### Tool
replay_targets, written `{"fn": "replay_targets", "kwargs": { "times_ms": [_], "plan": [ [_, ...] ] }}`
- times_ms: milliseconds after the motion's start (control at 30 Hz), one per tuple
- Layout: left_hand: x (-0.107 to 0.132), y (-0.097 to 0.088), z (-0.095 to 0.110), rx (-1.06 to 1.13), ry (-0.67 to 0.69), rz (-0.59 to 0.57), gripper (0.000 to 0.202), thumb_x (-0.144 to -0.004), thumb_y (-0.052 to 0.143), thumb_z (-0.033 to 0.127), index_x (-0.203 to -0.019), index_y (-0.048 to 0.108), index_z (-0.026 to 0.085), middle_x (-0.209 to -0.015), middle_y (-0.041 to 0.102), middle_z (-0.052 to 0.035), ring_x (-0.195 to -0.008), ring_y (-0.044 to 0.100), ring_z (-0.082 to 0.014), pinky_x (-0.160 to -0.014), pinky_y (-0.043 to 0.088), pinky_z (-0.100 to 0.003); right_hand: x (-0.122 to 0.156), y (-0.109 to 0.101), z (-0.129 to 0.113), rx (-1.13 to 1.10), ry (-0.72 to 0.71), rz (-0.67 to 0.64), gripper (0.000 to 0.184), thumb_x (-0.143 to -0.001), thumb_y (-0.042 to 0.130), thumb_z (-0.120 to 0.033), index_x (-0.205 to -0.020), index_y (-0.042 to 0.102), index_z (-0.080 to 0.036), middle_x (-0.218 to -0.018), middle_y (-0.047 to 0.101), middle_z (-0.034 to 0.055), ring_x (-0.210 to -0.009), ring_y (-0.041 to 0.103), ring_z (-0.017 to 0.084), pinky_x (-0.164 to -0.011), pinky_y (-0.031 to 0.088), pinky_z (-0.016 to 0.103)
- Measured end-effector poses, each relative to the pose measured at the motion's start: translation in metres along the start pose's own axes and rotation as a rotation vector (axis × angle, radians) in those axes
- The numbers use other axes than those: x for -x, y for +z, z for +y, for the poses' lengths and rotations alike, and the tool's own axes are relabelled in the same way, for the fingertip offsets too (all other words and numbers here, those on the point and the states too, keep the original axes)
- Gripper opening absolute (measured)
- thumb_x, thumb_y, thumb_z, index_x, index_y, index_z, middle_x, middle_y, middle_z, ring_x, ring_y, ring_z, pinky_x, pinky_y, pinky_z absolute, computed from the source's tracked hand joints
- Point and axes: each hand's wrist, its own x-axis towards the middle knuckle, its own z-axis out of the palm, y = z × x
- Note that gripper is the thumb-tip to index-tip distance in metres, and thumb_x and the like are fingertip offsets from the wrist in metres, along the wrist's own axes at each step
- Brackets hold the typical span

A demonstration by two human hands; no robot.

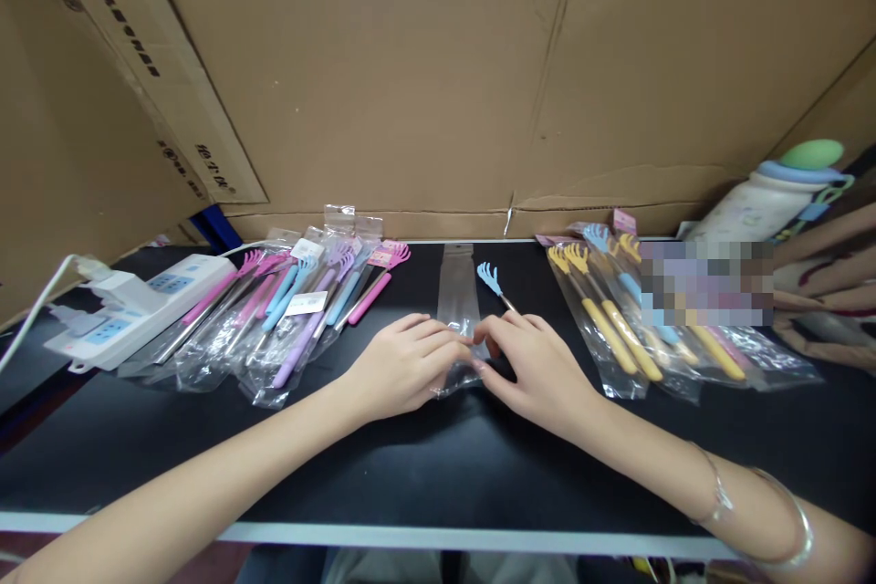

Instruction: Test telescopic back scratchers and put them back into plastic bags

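A long clear plastic bag (457, 283) lies lengthwise on the black tabletop in front of me. My left hand (409, 365) rests over its near end, fingers close together and gripping the plastic edge. From the other side, my right hand (537, 363) curves its thumb and forefinger onto the same end of the bag. The fingertips of both hands meet there. Just right of the bag, a back scratcher with a light blue claw head (488, 277) and metal shaft runs under my right hand, which hides its handle.
Bagged pink, blue and purple back scratchers (301, 310) lie left, beside a white power strip (140, 310). Several bagged, mostly yellow ones (609, 319) lie right. A bottle (749, 201) stands behind them at the far right. Cardboard (411, 82) walls the back.
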Motion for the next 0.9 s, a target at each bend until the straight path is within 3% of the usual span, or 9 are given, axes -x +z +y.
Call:
{"fn": "replay_targets", "kwargs": {
  "times_ms": [200,433,567,700,800,900],
  "plan": [
    [0.000,0.002,0.001,-0.003,-0.045,-0.063,0.018,-0.092,0.039,0.019,-0.094,0.056,0.019,-0.093,0.067,-0.0019,-0.086,0.061,-0.0146,-0.075,0.045,-0.026,-0.001,0.004,0.002,0.061,-0.063,-0.100,0.005,-0.086,0.047,-0.021,-0.087,0.051,-0.019,-0.083,0.058,0.0025,-0.084,0.051,0.018,-0.078,0.036,0.032],
    [0.002,0.005,0.000,0.038,-0.065,-0.148,0.018,-0.090,0.040,0.014,-0.098,0.056,0.020,-0.094,0.065,-0.0011,-0.085,0.058,-0.0147,-0.075,0.044,-0.026,-0.003,-0.003,0.011,0.272,-0.172,-0.104,0.005,-0.085,0.050,-0.019,-0.088,0.054,-0.018,-0.090,0.061,0.0054,-0.089,0.053,0.020,-0.075,0.039,0.030],
    [0.003,0.006,-0.002,0.082,-0.065,-0.187,0.021,-0.090,0.040,0.012,-0.102,0.055,0.021,-0.099,0.064,-0.0003,-0.089,0.058,-0.0140,-0.075,0.043,-0.024,-0.005,-0.022,0.028,0.491,0.003,-0.102,0.009,-0.085,0.051,-0.023,-0.092,0.054,-0.018,-0.088,0.063,0.0056,-0.084,0.059,0.021,-0.065,0.038,0.029],
    [0.002,0.003,-0.002,0.102,-0.093,-0.188,0.018,-0.090,0.041,0.016,-0.100,0.056,0.021,-0.097,0.064,-0.0005,-0.089,0.057,-0.0142,-0.073,0.043,-0.024,-0.006,-0.033,0.043,0.586,0.229,-0.269,0.021,-0.088,0.047,-0.040,-0.092,0.053,-0.021,-0.079,0.067,0.0045,-0.071,0.064,0.022,-0.053,0.032,0.027],
    [0.001,-0.001,-0.002,0.125,-0.150,-0.190,0.012,-0.089,0.045,0.022,-0.093,0.057,0.020,-0.090,0.064,-0.0009,-0.086,0.058,-0.0144,-0.071,0.043,-0.023,-0.007,-0.033,0.043,0.594,0.269,-0.376,0.024,-0.088,0.042,-0.042,-0.086,0.054,-0.021,-0.075,0.068,0.0063,-0.068,0.065,0.024,-0.053,0.032,0.028],
    [0.001,-0.003,-0.003,0.140,-0.227,-0.153,0.008,-0.086,0.049,0.023,-0.088,0.056,0.021,-0.087,0.064,0.0000,-0.083,0.059,-0.0140,-0.069,0.043,-0.023,-0.008,-0.032,0.037,0.592,0.263,-0.400,0.021,-0.086,0.041,-0.035,-0.082,0.054,-0.020,-0.072,0.067,0.0073,-0.067,0.065,0.025,-0.054,0.032,0.028]
  ]
}}
